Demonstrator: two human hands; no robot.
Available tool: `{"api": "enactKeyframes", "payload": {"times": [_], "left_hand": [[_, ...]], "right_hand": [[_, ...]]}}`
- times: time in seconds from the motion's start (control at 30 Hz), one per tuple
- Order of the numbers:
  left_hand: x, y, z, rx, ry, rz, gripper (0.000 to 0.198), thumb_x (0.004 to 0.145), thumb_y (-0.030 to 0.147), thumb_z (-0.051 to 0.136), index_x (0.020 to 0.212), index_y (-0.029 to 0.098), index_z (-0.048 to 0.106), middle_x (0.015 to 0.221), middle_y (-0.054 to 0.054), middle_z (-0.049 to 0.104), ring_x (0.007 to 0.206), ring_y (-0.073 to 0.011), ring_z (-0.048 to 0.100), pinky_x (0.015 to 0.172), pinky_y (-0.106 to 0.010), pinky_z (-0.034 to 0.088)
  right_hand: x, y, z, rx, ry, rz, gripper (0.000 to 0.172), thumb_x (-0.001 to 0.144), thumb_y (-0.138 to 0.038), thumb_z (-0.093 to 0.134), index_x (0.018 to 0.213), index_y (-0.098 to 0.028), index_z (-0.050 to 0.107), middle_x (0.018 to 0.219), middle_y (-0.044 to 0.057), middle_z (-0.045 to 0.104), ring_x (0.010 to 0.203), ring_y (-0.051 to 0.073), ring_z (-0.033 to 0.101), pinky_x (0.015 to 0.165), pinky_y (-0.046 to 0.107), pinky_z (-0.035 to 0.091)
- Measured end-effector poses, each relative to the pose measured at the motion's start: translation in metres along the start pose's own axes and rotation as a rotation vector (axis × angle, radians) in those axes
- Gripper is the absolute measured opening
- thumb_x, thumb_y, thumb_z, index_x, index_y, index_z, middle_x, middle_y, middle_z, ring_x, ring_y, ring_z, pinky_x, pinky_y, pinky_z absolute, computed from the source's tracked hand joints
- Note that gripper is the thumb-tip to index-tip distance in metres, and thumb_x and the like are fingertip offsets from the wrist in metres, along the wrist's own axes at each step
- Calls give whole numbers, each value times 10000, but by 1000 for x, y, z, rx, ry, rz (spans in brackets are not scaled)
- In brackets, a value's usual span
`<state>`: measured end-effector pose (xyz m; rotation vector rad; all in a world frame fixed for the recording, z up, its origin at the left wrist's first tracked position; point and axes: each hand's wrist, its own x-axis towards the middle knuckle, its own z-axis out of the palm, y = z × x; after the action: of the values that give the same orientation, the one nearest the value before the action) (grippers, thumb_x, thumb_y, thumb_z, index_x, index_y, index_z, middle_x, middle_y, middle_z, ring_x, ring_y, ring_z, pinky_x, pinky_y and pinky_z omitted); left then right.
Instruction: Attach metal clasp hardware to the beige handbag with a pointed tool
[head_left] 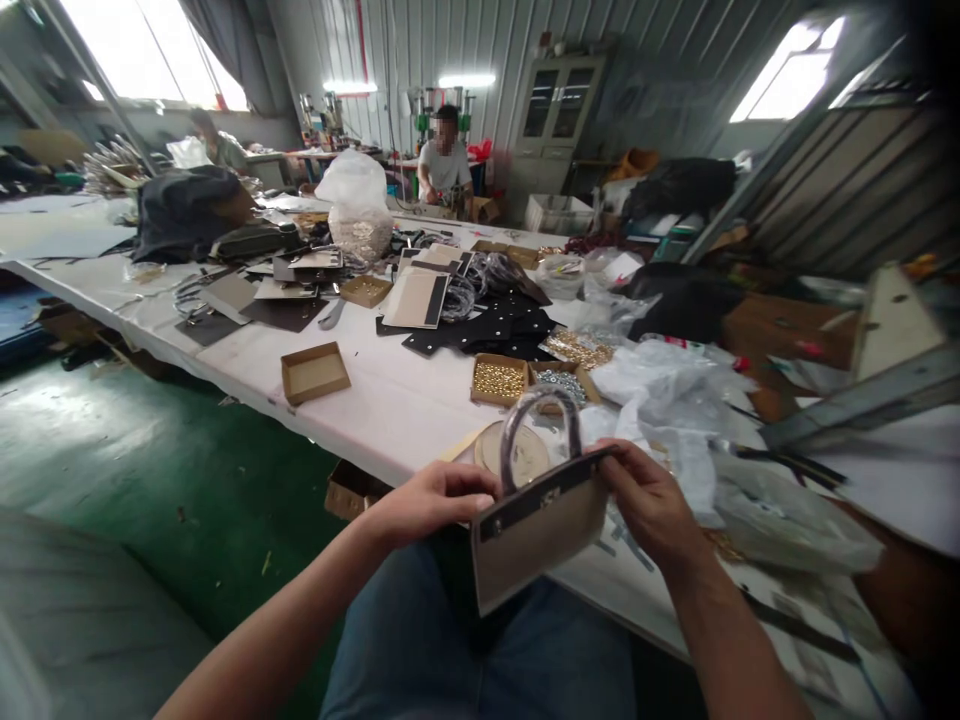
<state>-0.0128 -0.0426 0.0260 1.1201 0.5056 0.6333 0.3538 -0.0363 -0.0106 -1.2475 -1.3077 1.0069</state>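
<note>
A small beige handbag point(544, 545) with a dark top band, metal fittings and a plastic-wrapped arched handle point(541, 395) is held up over my lap. My left hand point(442, 495) pinches its top left corner, thumb along the upper edge. At the opposite top corner my right hand point(649, 500) has its fingers closed on the rim. The fingers behind the bag are partly hidden. Just beyond the handle, a round tan disc or roll point(512, 452) lies on the table.
On the white-covered table point(397, 395) stand an open cardboard tray point(316, 373), a box of gold fittings point(498, 379) and one of silver fittings point(559, 380). Flat bag panels point(420, 295) and black pieces point(487, 330) lie farther back. Plastic bags point(667, 385) crowd the right. A person point(446, 165) sits beyond.
</note>
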Motion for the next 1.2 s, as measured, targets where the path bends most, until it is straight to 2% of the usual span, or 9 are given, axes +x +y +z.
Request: {"api": "enactKeyframes", "payload": {"times": [0.07, 0.17, 0.27, 0.37, 0.53, 0.63, 0.77, 0.97, 1.2], "left_hand": [[-5, 16, 11, 130, -70, 54, 439, 985, 536, 856, 1205, 157, 842, 1161, -110, 796, 1063, -235, 711, 981, -319, 527], [-16, 32, 24, 230, -109, 125, 413, 1015, 509, 827, 1256, 174, 839, 1203, -126, 810, 1121, -254, 726, 1023, -350, 547], [-28, 34, 30, 239, -134, 141, 430, 1015, 496, 828, 1326, 198, 828, 1267, -142, 819, 1164, -267, 746, 1052, -374, 575], [-39, 31, 31, 229, -169, 111, 474, 994, 477, 856, 1387, 215, 810, 1297, -152, 821, 1146, -270, 767, 1027, -380, 604], [-53, 30, 32, 268, -156, 63, 512, 985, 405, 864, 1458, 230, 776, 1318, -140, 824, 1144, -268, 767, 1014, -370, 613], [-59, 30, 33, 254, -129, 45, 536, 971, 399, 877, 1467, 224, 770, 1293, -137, 834, 1114, -270, 774, 986, -369, 624], [-62, 30, 31, 284, -150, 107, 398, 1003, 402, 836, 1350, 208, 837, 1248, -139, 843, 1106, -282, 785, 997, -380, 622], [-59, 21, 30, 290, -160, 162, 302, 1053, 441, 771, 1197, 204, 888, 1184, -142, 831, 1094, -277, 766, 1036, -388, 600], [-58, 8, 42, 212, -92, 150, 241, 978, 416, 864, 994, 177, 890, 1057, -122, 819, 984, -245, 752, 935, -343, 592]], "right_hand": [[-5, 5, -2, 54, 35, -54, 302, 988, -567, 863, 1138, -312, 806, 1145, 39, 778, 1100, 266, 731, 989, 365, 612], [-17, 8, -4, 143, 107, -78, 259, 960, -521, 896, 1069, -311, 789, 1077, 30, 776, 978, 250, 755, 881, 358, 644], [-31, 6, -5, 202, 144, -77, 239, 934, -466, 925, 1007, -310, 760, 935, 14, 759, 812, 223, 732, 769, 341, 640], [-44, 2, -4, 222, 162, -76, 269, 904, -456, 950, 936, -313, 725, 868, -2, 727, 758, 215, 699, 700, 334, 616], [-57, -1, 0, 221, 192, -6, 252, 909, -463, 943, 919, -324, 732, 967, 20, 759, 864, 265, 719, 820, 425, 636], [-59, -2, 5, 192, 199, -44, 225, 904, -437, 939, 907, -322, 746, 1035, 46, 774, 953, 307, 726, 932, 502, 628], [-60, -4, 10, 214, 209, -41, 195, 901, -418, 939, 936, -327, 770, 995, 46, 765, 929, 307, 719, 968, 528, 612], [-63, -13, 19, 178, 188, -22, 256, 916, -508, 922, 932, -338, 732, 923, 23, 735, 813, 274, 687, 781, 440, 588], [-66, -26, 29, 131, 175, -19, 407, 863, -624, 937, 867, -315, 672, 894, 34, 742, 865, 328, 744, 819, 507, 614]]}}
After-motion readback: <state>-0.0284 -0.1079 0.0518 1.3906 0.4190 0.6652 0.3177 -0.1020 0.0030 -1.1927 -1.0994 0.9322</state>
